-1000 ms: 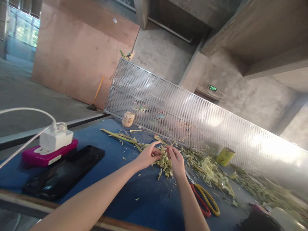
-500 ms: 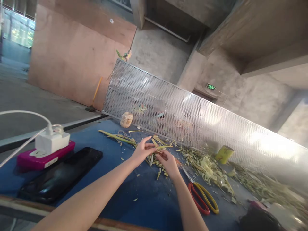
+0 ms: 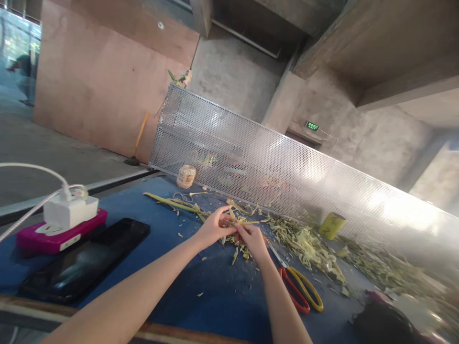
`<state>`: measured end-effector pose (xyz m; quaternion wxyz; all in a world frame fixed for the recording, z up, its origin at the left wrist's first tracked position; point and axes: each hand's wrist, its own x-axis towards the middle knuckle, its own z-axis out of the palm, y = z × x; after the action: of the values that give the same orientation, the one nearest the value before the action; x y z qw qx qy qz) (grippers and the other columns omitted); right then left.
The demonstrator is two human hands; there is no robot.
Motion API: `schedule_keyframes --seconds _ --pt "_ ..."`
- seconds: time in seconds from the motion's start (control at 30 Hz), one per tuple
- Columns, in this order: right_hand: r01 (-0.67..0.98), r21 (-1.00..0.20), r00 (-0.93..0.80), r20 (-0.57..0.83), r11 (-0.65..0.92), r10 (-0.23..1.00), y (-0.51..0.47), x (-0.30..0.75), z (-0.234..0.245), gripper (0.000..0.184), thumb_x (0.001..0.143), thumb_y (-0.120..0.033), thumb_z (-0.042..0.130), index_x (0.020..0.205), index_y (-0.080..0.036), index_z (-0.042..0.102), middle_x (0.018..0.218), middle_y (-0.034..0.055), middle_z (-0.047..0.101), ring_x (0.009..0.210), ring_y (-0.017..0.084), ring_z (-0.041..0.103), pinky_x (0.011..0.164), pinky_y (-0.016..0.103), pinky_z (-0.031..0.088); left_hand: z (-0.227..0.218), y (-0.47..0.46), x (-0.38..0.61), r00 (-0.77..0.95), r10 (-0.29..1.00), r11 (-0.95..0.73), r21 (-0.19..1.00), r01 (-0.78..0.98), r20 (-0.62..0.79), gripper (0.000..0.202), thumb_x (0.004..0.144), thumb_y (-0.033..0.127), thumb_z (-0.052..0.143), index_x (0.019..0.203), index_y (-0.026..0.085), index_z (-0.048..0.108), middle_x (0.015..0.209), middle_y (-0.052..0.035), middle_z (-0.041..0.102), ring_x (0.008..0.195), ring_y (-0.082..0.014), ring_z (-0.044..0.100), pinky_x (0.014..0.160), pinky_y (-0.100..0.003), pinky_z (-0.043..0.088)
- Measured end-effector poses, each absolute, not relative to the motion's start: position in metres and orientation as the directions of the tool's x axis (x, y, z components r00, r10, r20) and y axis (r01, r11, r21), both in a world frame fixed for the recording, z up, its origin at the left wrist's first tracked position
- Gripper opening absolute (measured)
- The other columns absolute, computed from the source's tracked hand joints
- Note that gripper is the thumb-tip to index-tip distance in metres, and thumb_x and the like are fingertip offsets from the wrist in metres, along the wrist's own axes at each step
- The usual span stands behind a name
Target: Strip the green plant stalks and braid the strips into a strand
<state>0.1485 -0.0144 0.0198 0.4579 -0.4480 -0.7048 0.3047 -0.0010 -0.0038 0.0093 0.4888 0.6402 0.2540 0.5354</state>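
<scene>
My left hand (image 3: 215,228) is closed in a pinch on a pale yellow-green plant strip (image 3: 248,222) above the blue tabletop. My right hand (image 3: 252,239) meets it from the right, thumb and fingertips pinched on the same strip. The fingertips of both hands nearly touch. Small plant clippings (image 3: 244,252) lie beneath and in front of the hands, partly hidden by them. To the left, a long green stalk (image 3: 172,203) points towards my left hand. Scissors (image 3: 300,289) with one red and one yellow handle lie beside my right forearm, blades towards the hand.
A black phone (image 3: 86,258) and a magenta power strip (image 3: 60,238) with a white charger (image 3: 71,210) lie at the left. A twine roll (image 3: 186,177) stands near the perforated metal screen (image 3: 222,138). Shredded leaves (image 3: 304,246) and a yellow-green can (image 3: 332,225) are at the right.
My right fingertips have moved up and closed together against the left hand's fingertips at the strip. The view has shifted slightly, and a person now shows at the far left.
</scene>
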Motion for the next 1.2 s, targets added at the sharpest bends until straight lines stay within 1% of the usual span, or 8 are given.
schedule_keyframes --seconds 0.2,0.37,0.5,0.63,0.73,0.83,1.07,1.2 --pt "0.284 -0.888 -0.182 0.321 0.362 0.930 -0.016 0.144 0.020 0.053 0.065 -0.065 0.048 0.049 -0.015 0.055 0.042 -0.0004 0.050 0.037 0.008 0.037 0.039 0.021 0.027 0.006 -0.002 0.000 0.276 0.843 -0.432 0.886 -0.168 0.463 0.068 0.064 0.021 0.064 0.124 0.015 0.033 0.088 -0.0062 0.058 0.072 -0.0145 0.054 0.067 -0.031 0.044" --pt "0.335 -0.873 -0.118 0.334 0.354 0.935 -0.012 0.148 0.017 0.054 0.069 -0.064 0.045 0.049 -0.015 0.056 0.043 0.0015 0.052 0.037 0.010 0.039 0.039 0.022 0.029 0.003 -0.001 0.000 0.266 0.843 -0.445 0.884 -0.142 0.467 0.064 0.065 0.022 0.062 0.123 0.016 0.036 0.091 -0.0068 0.059 0.072 -0.0141 0.053 0.066 -0.030 0.043" --pt "0.524 -0.714 -0.064 0.510 0.464 0.858 -0.014 0.152 0.017 0.036 0.073 -0.049 0.051 0.069 -0.016 0.064 0.059 0.0040 0.061 0.051 0.015 0.052 0.051 0.025 0.039 0.003 0.001 -0.002 0.219 0.859 -0.446 0.887 -0.120 0.462 0.062 0.067 0.024 0.060 0.123 0.014 0.035 0.091 -0.0080 0.058 0.071 -0.0148 0.053 0.065 -0.030 0.042" --pt "0.573 -0.539 -0.117 0.692 0.617 0.713 -0.019 0.154 0.020 0.024 0.078 -0.035 0.049 0.088 -0.019 0.064 0.085 0.0061 0.064 0.071 0.017 0.057 0.063 0.027 0.043 0.003 0.005 -0.002 0.154 0.874 -0.453 0.887 -0.086 0.461 0.064 0.067 0.025 0.060 0.124 0.009 0.033 0.088 -0.0094 0.060 0.070 -0.0153 0.054 0.067 -0.030 0.042" --pt "0.585 -0.409 -0.236 0.740 0.700 0.630 -0.022 0.156 0.022 0.023 0.081 -0.031 0.046 0.090 -0.022 0.066 0.088 0.0063 0.063 0.082 0.018 0.056 0.072 0.029 0.044 0.000 0.007 -0.003 0.135 0.875 -0.464 0.885 -0.045 0.465 0.062 0.069 0.029 0.060 0.123 0.010 0.035 0.087 -0.0086 0.061 0.072 -0.0161 0.055 0.066 -0.030 0.043" --pt "0.591 -0.348 -0.309 0.736 0.728 0.603 -0.024 0.156 0.022 0.023 0.081 -0.029 0.046 0.090 -0.023 0.067 0.087 0.0068 0.060 0.080 0.018 0.055 0.073 0.030 0.045 -0.002 0.005 -0.003 0.139 0.870 -0.480 0.877 0.012 0.474 0.061 0.069 0.030 0.060 0.122 0.010 0.037 0.084 -0.0074 0.062 0.070 -0.0162 0.055 0.063 -0.029 0.043" --pt "0.574 -0.413 -0.320 0.682 0.707 0.658 -0.019 0.155 0.017 0.020 0.076 -0.036 0.053 0.080 -0.023 0.068 0.091 0.0088 0.058 0.077 0.020 0.056 0.066 0.031 0.047 0.004 -0.006 -0.002 0.192 0.856 -0.509 0.847 0.152 0.480 0.054 0.061 0.021 0.063 0.112 0.014 0.049 0.078 -0.0031 0.061 0.065 -0.0148 0.055 0.060 -0.027 0.044" --pt "0.526 -0.480 -0.325 0.649 0.702 0.688 -0.016 0.155 0.016 0.020 0.074 -0.038 0.056 0.074 -0.022 0.068 0.084 0.0086 0.062 0.080 0.022 0.057 0.065 0.032 0.048 0.005 -0.009 -0.001 0.219 0.847 -0.525 0.829 0.193 0.485 0.053 0.060 0.018 0.063 0.112 0.014 0.051 0.077 -0.0032 0.061 0.066 -0.0155 0.055 0.062 -0.028 0.045"
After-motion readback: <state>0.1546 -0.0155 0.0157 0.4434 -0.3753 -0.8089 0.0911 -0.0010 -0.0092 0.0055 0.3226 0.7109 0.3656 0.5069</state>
